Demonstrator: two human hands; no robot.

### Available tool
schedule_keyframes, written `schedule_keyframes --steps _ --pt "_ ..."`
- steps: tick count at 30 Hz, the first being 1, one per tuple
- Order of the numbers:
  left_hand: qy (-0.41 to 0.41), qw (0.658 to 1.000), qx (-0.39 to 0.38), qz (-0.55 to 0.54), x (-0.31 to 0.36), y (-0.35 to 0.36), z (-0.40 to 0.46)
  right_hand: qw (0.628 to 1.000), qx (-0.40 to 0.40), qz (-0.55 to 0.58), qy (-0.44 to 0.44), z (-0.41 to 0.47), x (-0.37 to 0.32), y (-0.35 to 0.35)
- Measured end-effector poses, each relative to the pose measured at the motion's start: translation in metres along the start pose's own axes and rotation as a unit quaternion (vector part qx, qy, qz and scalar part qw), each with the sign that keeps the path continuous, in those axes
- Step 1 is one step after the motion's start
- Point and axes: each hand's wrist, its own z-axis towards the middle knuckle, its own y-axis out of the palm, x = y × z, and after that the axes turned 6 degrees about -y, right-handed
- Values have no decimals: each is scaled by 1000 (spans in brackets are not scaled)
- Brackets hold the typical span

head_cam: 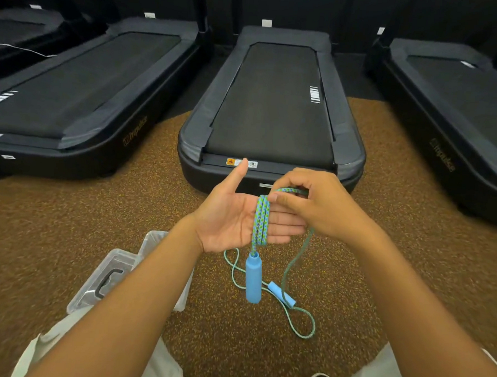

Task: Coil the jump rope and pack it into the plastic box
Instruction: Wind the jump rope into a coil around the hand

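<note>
Coiling underway: rope [260,220] wound over flat, released left hand [234,216], pinched by right hand [312,203]; further turns needed before box [113,279].

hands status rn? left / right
Left hand: open, fingers straight, jump rope wound around them.
Right hand: closed, pinching the jump rope above the left fingers.

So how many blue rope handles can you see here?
2. One handle hangs below the open left hand, under the rope wrapped round its fingers. The other handle lies on the carpet just right of it.
</note>
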Motion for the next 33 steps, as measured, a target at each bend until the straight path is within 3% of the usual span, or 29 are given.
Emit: schedule_keyframes --steps 3,8,12,18,25,30,33 --pt "-7 1000 -5 8 -2 -1 2 999 -2 36 19 -1 5 1" --pt "-24 999 -17 36 -2 -3 -3 975 0 212 74 -7 19 6" --pt "3 999 -39 -9 -3 -4 -2 971 39 225 75 -15 31 19" --pt "71 995 -53 -54 0 0 -5 973 21 199 116 -27 24 41" --pt "112 990 -35 -79 8 -7 -12 966 -124 170 149 -41 6 62" --pt "131 988 0 -76 10 -17 -19 977 -168 83 103 -47 -7 54" --pt "138 987 16 -80 10 -19 -19 987 -156 -25 33 -46 -17 43"
